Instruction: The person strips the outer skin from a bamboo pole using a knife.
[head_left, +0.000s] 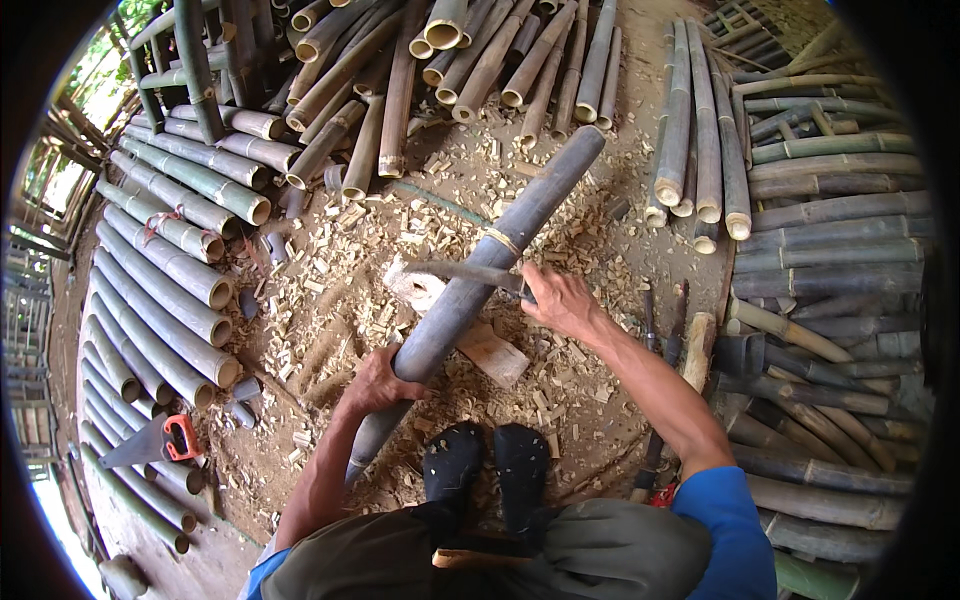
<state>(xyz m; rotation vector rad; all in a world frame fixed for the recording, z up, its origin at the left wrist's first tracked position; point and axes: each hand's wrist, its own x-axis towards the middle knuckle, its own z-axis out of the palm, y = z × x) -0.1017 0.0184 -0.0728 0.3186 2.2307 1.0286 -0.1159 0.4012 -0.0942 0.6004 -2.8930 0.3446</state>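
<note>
A thick grey-green bamboo pole (pixel 462 300) slants from near my left knee up to the far right, over a pale wooden block (pixel 497 357) that shows on both sides of it. My left hand (pixel 382 380) is wrapped round the pole's nearer part. In my right hand (pixel 562 300) is the handle of a machete (pixel 460 271). Its dark blade points left and lies across the pole, just nearer than a pale node ring (pixel 500 239). Whether the edge touches the bamboo I cannot tell. My fingers hide most of the handle.
Wood chips (pixel 340 262) litter the ground round my dark-covered feet (pixel 455 462). Cut bamboo poles (pixel 165 255) lie in rows at left, with more stacked at the back and right (pixel 830 250). A handsaw with an orange handle (pixel 181 437) rests on the left poles.
</note>
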